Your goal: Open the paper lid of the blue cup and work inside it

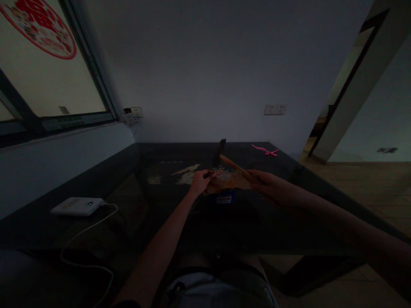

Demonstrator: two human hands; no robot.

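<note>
A dark glass-topped table (pixel 250 222) fills the dim room, pushed against a pale wall at 12 o'clock. The left hand (pixel 199 182) pinches the edge of a colourful foil lid (pixel 228 179) on a blue-labelled cup (pixel 224 197) near the table's middle. The right hand (pixel 268 182) is closed around wooden chopsticks (pixel 236 167), angled toward 10 o'clock over the lid. At 9 o'clock a white device (pixel 76 206) lies with its white cable (pixel 85 239). A pink ribbon (pixel 266 150) rests at 1 o'clock. A window (pixel 45 81) carries a red decoration (pixel 41 25); a wall socket (pixel 275 109) sits beyond, and a doorway (pixel 345 85) opens at 2 o'clock.
</note>
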